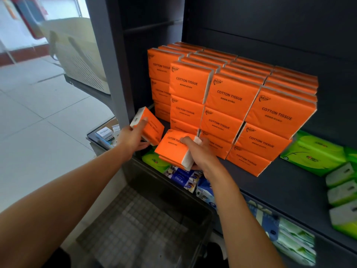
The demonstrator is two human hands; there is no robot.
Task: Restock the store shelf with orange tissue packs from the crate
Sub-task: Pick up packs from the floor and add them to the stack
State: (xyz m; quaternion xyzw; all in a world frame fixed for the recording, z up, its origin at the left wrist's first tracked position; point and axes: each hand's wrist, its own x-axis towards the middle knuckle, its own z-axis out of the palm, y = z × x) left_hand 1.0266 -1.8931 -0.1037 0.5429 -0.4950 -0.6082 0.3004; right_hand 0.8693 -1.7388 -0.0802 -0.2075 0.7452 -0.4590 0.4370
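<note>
Several orange tissue packs [229, 97] stand stacked in rows on the dark shelf [286, 182]. My left hand [133, 137] grips one orange pack [149, 125] by its white end, tilted, at the shelf's left front corner. My right hand [201, 151] grips two orange packs [172, 147] held together, thumb on top, just in front of the lowest row. The dark grey crate [139, 219] sits below my arms, and its gridded floor shows no packs.
Green tissue packs [316, 155] lie on the shelf's right side. Blue and green packs [185, 176] fill the lower shelf behind the crate. A grey upright post [108, 55] bounds the shelf on the left. A tiled floor [38, 113] spreads to the left.
</note>
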